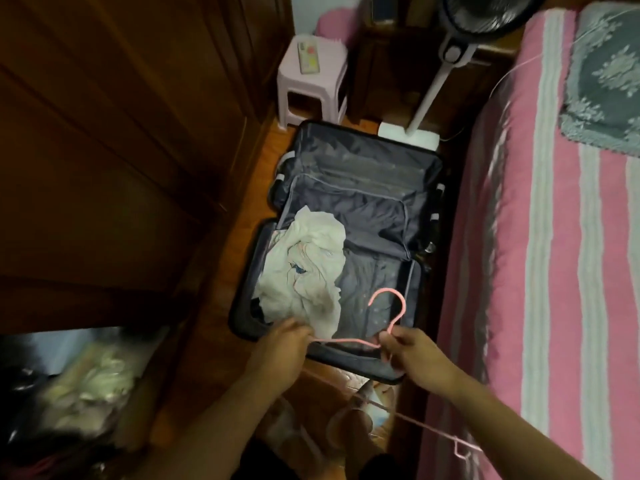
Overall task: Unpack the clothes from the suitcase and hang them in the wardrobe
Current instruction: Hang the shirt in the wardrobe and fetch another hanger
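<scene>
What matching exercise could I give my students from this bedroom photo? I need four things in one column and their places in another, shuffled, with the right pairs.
Things:
1. pink hanger
2. white garment
3. remote control
4. grey patterned cushion

Places:
A. on the pink stool
B. on the striped bed
C. in the open suitcase
D. held by the left hand and the right hand

Pairs: 1-D, 2-C, 3-A, 4-B

The suitcase (349,188) is lined in grey, faintly shiny cloth, holding crumpled white cloth (304,271). The wardrobe (104,133) and floor (242,216) are glossy brown wood; the stool (311,81) looks smooth plastic.
</scene>
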Motion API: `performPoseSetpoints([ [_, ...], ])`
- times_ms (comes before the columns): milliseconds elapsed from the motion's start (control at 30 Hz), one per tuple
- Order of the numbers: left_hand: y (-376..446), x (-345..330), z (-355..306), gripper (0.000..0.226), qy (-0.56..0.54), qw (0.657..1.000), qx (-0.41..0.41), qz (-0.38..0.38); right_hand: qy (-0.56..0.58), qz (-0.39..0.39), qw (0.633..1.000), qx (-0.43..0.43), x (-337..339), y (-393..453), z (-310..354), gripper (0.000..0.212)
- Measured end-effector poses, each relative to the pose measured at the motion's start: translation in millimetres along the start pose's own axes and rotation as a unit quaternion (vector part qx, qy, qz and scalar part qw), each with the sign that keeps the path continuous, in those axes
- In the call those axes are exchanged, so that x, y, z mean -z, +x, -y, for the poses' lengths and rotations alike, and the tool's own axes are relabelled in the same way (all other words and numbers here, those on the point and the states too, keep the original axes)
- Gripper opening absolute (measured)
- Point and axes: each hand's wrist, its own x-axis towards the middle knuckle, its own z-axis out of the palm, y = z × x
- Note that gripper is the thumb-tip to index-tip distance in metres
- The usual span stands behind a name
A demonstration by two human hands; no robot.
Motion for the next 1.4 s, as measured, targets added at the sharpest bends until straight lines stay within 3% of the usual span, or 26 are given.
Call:
performPoseSetpoints([
  [200, 170, -97, 123, 0.022, -0.084, 0.972, 0.217, 0.035, -0.01, -0.175, 0.978, -0.116, -2, 141, -76, 0.023],
  [267, 238, -125, 165, 0.046, -0.045, 0.97, 0.237, 0.024, -0.014, -0.235, 0.965, -0.115, -12, 186, -101, 0.024],
  [400, 364, -145, 223, 0.081, 0.032, 0.964, 0.243, -0.1, 0.037, -0.322, 0.938, -0.127, -44, 264, -148, 0.021],
  [433, 386, -146, 236, 0.077, 0.046, 0.962, 0.244, -0.112, 0.063, -0.334, 0.931, -0.13, -54, 278, -158, 0.021],
  [533, 418, -148, 257, 0.035, -0.004, 0.971, 0.207, -0.121, 0.126, -0.364, 0.914, -0.129, -82, 292, -167, 0.018],
  [600, 397, -147, 244, 0.033, -0.068, 0.972, 0.174, -0.144, 0.145, -0.374, 0.906, -0.135, -94, 283, -160, 0.021],
  [667, 347, -148, 217, 0.032, -0.12, 0.977, 0.128, -0.119, 0.169, -0.378, 0.897, -0.153, -101, 264, -146, 0.021],
  [733, 284, -151, 191, 0.038, -0.143, 0.987, 0.068, 0.022, 0.172, -0.384, 0.89, -0.177, -102, 242, -133, 0.02],
  [800, 223, -151, 174, 0.045, -0.097, 0.98, 0.04, 0.168, 0.17, -0.388, 0.883, -0.2, -101, 221, -122, 0.019],
  [900, 163, -151, 166, 0.039, -0.057, 0.97, 0.078, 0.224, 0.141, -0.381, 0.887, -0.218, -93, 197, -112, 0.02],
  [1033, 145, -151, 177, 0.041, -0.136, 0.968, 0.153, 0.148, 0.101, -0.354, 0.906, -0.21, -81, 183, -109, 0.023],
  [1167, 145, -121, 168, 0.032, -0.226, 0.953, 0.2, -0.013, 0.106, -0.325, 0.922, -0.179, -71, 163, -115, 0.021],
  [1267, 141, -58, 136, 0.034, -0.147, 0.965, 0.173, -0.131, 0.11, -0.33, 0.922, -0.171, -53, 128, -112, 0.023],
  [1400, 115, 74, 67, 0.037, -0.109, 0.971, 0.111, -0.183, 0.102, -0.322, 0.934, -0.114, -12, 66, -81, 0.019],
])
